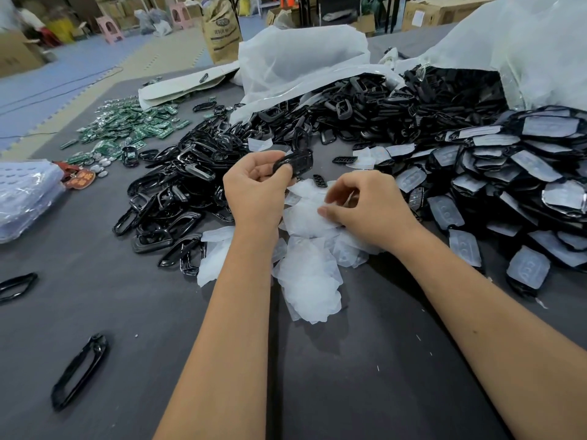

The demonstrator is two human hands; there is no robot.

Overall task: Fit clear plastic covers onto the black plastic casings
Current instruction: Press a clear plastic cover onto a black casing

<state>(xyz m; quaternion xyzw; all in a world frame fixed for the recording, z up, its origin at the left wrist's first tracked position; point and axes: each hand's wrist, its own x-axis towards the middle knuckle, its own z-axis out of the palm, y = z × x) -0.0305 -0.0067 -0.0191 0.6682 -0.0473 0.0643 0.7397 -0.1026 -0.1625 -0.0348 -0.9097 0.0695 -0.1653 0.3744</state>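
Note:
My left hand [254, 188] grips a black plastic casing [295, 162] above the table, thumb and fingers curled round it. My right hand [365, 208] rests on a heap of clear plastic covers [308, 268] in front of me and pinches the top of one cover. A big heap of bare black casings [190, 185] lies to the left and behind. At the right is a stack of casings with covers on them [508, 185].
The grey table [158, 360] carries loose black casings [79, 369] near the front left. Green circuit boards [127, 125] lie at the far left. White plastic bags [301, 65] stand behind the heaps. A clear bag [25, 198] sits at the left edge.

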